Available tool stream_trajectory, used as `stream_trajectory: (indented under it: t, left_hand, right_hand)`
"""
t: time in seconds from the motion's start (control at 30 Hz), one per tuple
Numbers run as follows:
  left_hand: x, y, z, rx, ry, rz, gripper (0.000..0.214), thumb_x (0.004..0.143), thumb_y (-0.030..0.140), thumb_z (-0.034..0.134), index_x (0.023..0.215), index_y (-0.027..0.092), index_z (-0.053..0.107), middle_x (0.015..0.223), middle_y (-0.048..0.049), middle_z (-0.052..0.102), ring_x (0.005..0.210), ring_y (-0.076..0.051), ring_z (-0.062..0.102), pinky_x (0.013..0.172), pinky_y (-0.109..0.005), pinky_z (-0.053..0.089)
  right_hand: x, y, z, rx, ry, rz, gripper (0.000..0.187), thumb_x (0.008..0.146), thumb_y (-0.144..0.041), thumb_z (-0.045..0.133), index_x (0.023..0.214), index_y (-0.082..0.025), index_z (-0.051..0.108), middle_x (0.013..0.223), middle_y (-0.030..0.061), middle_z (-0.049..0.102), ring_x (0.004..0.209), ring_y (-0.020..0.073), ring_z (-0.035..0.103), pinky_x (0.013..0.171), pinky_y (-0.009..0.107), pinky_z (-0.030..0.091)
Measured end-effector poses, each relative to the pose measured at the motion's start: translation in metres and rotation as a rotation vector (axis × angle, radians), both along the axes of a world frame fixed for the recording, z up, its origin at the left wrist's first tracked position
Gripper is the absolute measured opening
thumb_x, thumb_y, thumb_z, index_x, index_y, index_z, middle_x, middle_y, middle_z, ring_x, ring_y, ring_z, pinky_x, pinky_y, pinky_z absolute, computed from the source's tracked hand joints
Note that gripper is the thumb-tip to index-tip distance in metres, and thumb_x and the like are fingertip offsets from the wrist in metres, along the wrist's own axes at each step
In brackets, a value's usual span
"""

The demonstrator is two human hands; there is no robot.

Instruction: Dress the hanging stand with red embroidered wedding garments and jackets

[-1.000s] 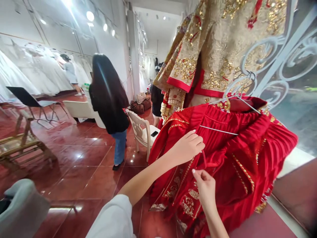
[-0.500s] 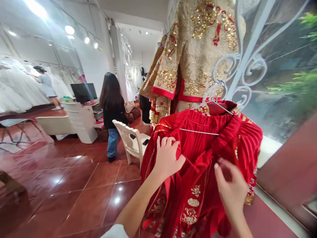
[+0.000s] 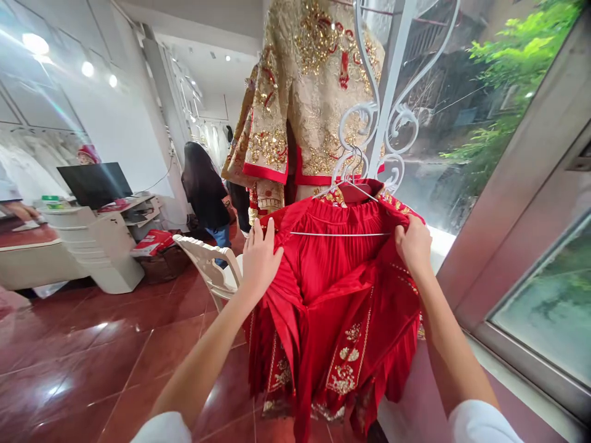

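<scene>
A red pleated skirt (image 3: 337, 289) with gold embroidery hangs on a wire hanger (image 3: 339, 234) from a white scrolled metal stand (image 3: 383, 123). My left hand (image 3: 259, 258) grips the skirt's waistband at its left end. My right hand (image 3: 413, 243) grips the waistband at its right end. Both hands have fingers curled over the red cloth. Behind the skirt hangs a gold embroidered jacket (image 3: 314, 92) with red trim.
A white chair (image 3: 207, 267) stands just left of the skirt. A person in black (image 3: 203, 191) stands further back. A white desk (image 3: 101, 240) with a monitor (image 3: 95, 183) is at left. Glossy red floor tiles (image 3: 92, 351) spread out; a window (image 3: 508, 184) fills the right.
My view has swung right and closer. Both hands left the middle of the skirt and its red string and moved apart to hold the two ends of the waistband.
</scene>
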State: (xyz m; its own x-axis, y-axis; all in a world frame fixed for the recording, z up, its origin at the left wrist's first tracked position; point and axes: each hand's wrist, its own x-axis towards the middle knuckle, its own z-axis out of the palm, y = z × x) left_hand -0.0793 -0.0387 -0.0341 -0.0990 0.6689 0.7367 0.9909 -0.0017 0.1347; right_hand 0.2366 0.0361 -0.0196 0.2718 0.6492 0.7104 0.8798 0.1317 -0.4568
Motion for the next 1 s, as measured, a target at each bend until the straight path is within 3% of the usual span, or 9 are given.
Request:
stream_trajectory:
  t: [0.17,0.27,0.33,0.47,0.6,0.7,0.77,0.9,1.0]
  left_hand:
    - [-0.011,-0.007,0.02,-0.082,0.041,-0.05,0.059,0.083,0.021,0.048,0.139,0.009,0.032,0.143,-0.0267,0.028,0.129,-0.036,0.036,0.099,-0.044,0.039]
    - [-0.015,-0.005,0.031,-0.08,-0.01,-0.078,0.066,0.08,0.023,0.052,0.14,0.009,0.028,0.144,-0.0244,0.029,0.128,-0.036,0.038,0.1,-0.045,0.04]
    - [-0.017,-0.001,0.037,-0.076,-0.054,-0.095,0.074,0.077,0.026,0.055,0.142,0.009,0.023,0.142,-0.0223,0.033,0.125,-0.035,0.042,0.098,-0.044,0.041]
    - [-0.007,0.011,0.042,-0.106,-0.084,-0.039,0.079,0.077,0.041,0.055,0.141,0.009,0.023,0.134,-0.0229,0.04,0.119,-0.039,0.045,0.09,-0.048,0.046]
    - [0.016,0.014,0.034,-0.214,-0.03,-0.043,0.063,0.084,0.039,0.044,0.139,0.01,0.031,0.121,-0.0199,0.053,0.105,-0.034,0.057,0.085,-0.043,0.048]
    - [0.025,0.005,0.028,-0.245,0.022,-0.023,0.057,0.088,0.031,0.034,0.14,0.008,0.03,0.128,-0.0206,0.049,0.103,-0.033,0.058,0.082,-0.042,0.048]
    - [0.019,-0.004,0.029,-0.286,0.008,0.003,0.054,0.088,0.03,0.031,0.14,0.013,0.031,0.127,-0.019,0.052,0.1,-0.032,0.06,0.08,-0.041,0.048]
    - [-0.014,-0.014,0.039,-0.385,-0.028,0.106,0.046,0.087,0.036,0.031,0.124,0.021,0.053,0.098,-0.0159,0.066,0.088,-0.035,0.063,0.074,-0.043,0.046]
    - [-0.038,0.0,0.042,-0.351,-0.163,0.0,0.033,0.082,0.035,0.039,0.09,0.017,0.065,0.08,-0.012,0.066,0.081,-0.032,0.062,0.072,-0.038,0.044]
  right_hand:
    - [0.026,0.008,0.025,-0.113,0.02,-0.04,0.02,0.073,-0.015,0.04,0.079,-0.011,0.058,0.071,0.0143,0.058,0.075,0.027,0.055,0.074,0.039,0.041]
    - [0.056,0.019,0.032,-0.264,0.278,0.161,0.01,0.067,-0.014,0.045,0.063,-0.015,0.054,0.058,0.0079,0.054,0.067,0.0232,0.056,0.069,0.035,0.044]
    - [0.074,0.026,0.028,-0.475,0.503,0.385,0.009,0.067,-0.017,0.047,0.064,-0.015,0.056,0.057,0.0064,0.056,0.063,0.0217,0.057,0.064,0.034,0.046]
    - [0.077,0.025,-0.011,-0.939,0.909,0.789,0.015,0.069,-0.028,0.05,0.072,-0.018,0.061,0.065,0.0063,0.064,0.067,0.022,0.062,0.066,0.035,0.051]
    - [0.039,-0.002,-0.076,-1.139,0.902,0.849,0.016,0.063,-0.027,0.056,0.071,-0.015,0.063,0.071,0.0076,0.068,0.071,0.023,0.064,0.073,0.037,0.052]
    - [0.022,-0.037,-0.113,-1.119,0.87,0.885,0.022,0.058,-0.023,0.058,0.077,-0.013,0.064,0.075,0.0061,0.07,0.073,0.0219,0.065,0.076,0.035,0.052]
    - [0.028,-0.063,-0.121,-0.982,0.882,0.835,0.028,0.059,-0.025,0.056,0.083,-0.014,0.065,0.078,0.0052,0.07,0.074,0.0214,0.065,0.074,0.033,0.052]
    - [0.057,-0.111,-0.102,-0.815,0.877,0.723,0.04,0.063,-0.029,0.052,0.097,-0.012,0.065,0.084,0.0064,0.07,0.076,0.0229,0.066,0.068,0.031,0.052]
    - [0.061,-0.134,-0.086,-0.774,0.774,0.719,0.04,0.068,-0.029,0.048,0.102,-0.013,0.064,0.089,0.0065,0.07,0.077,0.0227,0.065,0.067,0.03,0.051]
